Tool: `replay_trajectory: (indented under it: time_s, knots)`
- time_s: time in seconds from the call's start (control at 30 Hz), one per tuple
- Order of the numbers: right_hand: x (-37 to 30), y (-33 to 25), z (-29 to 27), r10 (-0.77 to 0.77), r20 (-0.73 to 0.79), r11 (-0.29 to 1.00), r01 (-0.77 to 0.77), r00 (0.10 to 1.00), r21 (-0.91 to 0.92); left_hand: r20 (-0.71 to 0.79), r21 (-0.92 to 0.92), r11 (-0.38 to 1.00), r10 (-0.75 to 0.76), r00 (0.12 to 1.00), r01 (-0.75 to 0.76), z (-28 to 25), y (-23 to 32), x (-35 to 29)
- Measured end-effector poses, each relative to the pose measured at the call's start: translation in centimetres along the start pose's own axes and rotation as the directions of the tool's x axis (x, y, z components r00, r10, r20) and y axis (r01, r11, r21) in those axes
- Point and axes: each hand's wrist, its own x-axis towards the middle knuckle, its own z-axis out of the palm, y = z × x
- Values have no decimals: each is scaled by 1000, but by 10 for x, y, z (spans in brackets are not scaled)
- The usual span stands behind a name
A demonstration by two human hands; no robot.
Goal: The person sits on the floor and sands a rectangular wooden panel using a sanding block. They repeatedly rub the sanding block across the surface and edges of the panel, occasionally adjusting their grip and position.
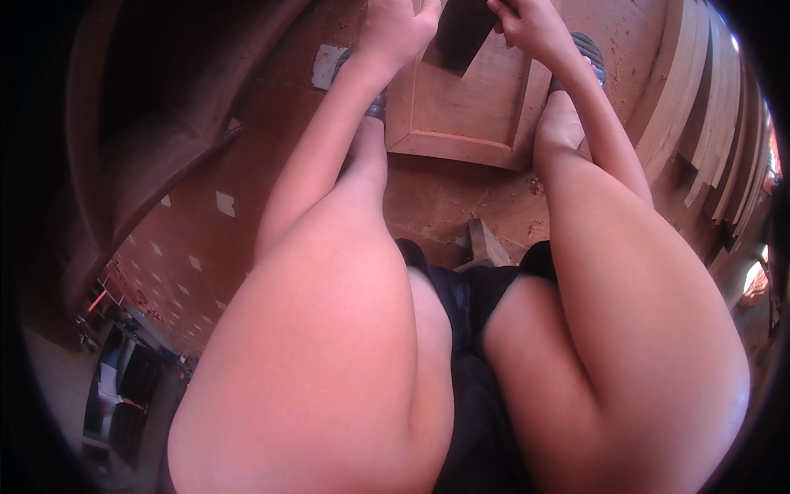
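Observation:
At the top edge, between my two hands, a dark flat piece (462,37) lies or is held over a framed wooden panel (457,146). What the dark piece is made of I cannot make out, and its far end is out of the picture. My left hand (399,31) is at its left side, closed with the thumb against it; the upper edge cuts off the other fingers. On the opposite side, my right hand (531,29) has its fingers curled and pinches the piece's edge. The panel rests on the floor between my feet, with a raised border around a recessed middle.
Long curved wooden strips (687,99) are stacked at the right. Dark wooden furniture (156,132) stands close on the left. A wooden block (487,243) is beneath me, between my thighs. Wood shavings (535,226) are scattered over the reddish floor (444,202).

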Motion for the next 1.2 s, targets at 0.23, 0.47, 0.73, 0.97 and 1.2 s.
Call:
replay_trajectory:
  time_s: [0.23, 0.47, 0.73, 0.97, 1.2]
  knots:
    - [-2, 9, 26, -456, 32, 881, 456, 890, -125, 199, -77, 990, 128, 972, -114, -2, 8, 2]
    - [-6, 12, 28, -466, 25, 876, 465, 885, -126, 374, -84, 996, 27, 927, 5, -9, 7, 8]
    - [-4, 49, 53, -202, 308, 975, 220, 930, -23, 547, 217, 973, -55, 835, -78, 15, -5, -10]
    - [-6, -22, 3, -85, 187, 995, 73, 979, 72, 276, 35, 990, 123, 953, -138, -7, 8, 10]
    - [2, 11, 29, -366, -43, 930, 364, 930, -57, 292, -11, 995, 99, 951, -100, -2, -2, 13]
